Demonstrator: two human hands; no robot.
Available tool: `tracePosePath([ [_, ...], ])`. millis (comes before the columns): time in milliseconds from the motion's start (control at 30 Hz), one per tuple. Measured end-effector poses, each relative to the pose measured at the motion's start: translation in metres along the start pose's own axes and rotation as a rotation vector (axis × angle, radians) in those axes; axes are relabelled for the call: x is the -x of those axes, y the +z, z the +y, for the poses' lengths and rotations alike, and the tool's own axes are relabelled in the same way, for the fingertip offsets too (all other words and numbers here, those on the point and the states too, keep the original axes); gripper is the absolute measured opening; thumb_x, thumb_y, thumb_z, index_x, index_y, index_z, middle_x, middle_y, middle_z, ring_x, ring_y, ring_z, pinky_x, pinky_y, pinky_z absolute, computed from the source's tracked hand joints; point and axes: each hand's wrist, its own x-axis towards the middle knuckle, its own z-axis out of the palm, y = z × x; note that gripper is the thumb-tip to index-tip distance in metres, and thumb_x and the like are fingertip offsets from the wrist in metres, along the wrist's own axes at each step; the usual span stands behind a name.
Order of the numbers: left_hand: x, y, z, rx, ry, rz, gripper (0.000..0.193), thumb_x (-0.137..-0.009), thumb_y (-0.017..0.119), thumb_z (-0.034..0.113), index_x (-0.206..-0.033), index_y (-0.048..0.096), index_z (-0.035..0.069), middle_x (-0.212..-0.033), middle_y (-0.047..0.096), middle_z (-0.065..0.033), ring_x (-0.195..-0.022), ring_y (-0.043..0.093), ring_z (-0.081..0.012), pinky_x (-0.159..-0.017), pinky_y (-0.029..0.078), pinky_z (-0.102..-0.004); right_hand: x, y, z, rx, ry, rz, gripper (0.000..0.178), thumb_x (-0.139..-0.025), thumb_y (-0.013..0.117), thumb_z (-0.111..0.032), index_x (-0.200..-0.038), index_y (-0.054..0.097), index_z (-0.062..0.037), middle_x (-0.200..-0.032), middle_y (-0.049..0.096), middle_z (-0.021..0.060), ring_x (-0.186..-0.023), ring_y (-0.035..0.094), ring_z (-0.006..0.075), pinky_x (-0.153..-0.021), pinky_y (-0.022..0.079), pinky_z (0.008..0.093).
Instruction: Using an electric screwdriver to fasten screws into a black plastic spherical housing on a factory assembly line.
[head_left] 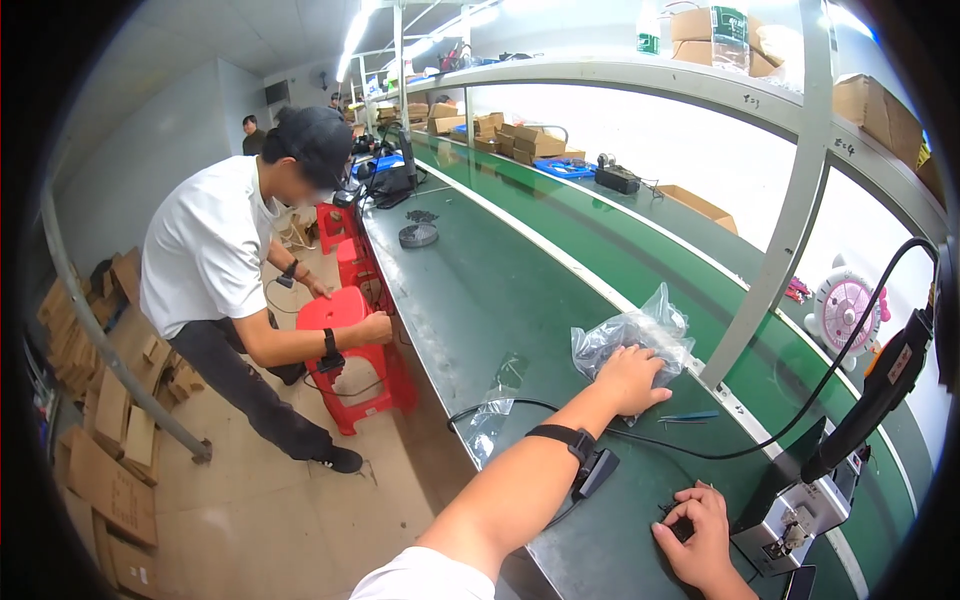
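Note:
My left hand (632, 380) rests on a crumpled clear plastic bag (590, 345) near the conveyor's edge. Its fingers lie over the plastic with the thumb apart; the fingertips are partly hidden. A black strap with a small black module (597, 472) and a cable sits on my left wrist. Close to the bench's near edge, my right hand (705, 545) curls its thumb and fingers round a small black part (683, 528), mostly covered by them. Teal tweezers (690, 417) lie between the hands. A silver and black boxy device (795, 525) stands just right of my right hand.
A black cable (740, 455) crosses the green bench (470, 300). A long black handle (880, 385) leans above the device. A metal post (770, 240) rises beside the green conveyor. Further off are a dark coil (418, 235), a pink fan (845, 310), red stools (345, 310) and a bending co-worker (215, 250).

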Motion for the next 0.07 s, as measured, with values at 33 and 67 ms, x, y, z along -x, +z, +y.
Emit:
tracePosePath([
  [33,0.0000,-0.0002,0.0000,-0.003,-0.001,0.000,0.067,-0.095,0.062,0.052,-0.143,0.055,0.007,-0.155,0.044,-0.0194,-0.145,0.038,-0.0406,-0.122,0.027,-0.0509,0.0002,-0.0001,0.0014,-0.009,0.004,-0.001,0.022,-0.071,0.083,-0.015,-0.078,0.064,-0.0073,-0.109,0.060,0.0162,-0.116,0.054,0.0380,-0.112,0.037,0.0546],
  [67,-0.0003,-0.0006,-0.0002,-0.004,0.000,0.000,0.067,-0.095,0.062,0.052,-0.143,0.055,0.007,-0.155,0.044,-0.0194,-0.145,0.038,-0.0406,-0.122,0.027,-0.0509,0.0001,0.0001,0.0035,-0.017,0.009,-0.001,0.022,-0.072,0.083,-0.015,-0.079,0.064,-0.0074,-0.109,0.060,0.0161,-0.117,0.054,0.0376,-0.114,0.036,0.0551],
])
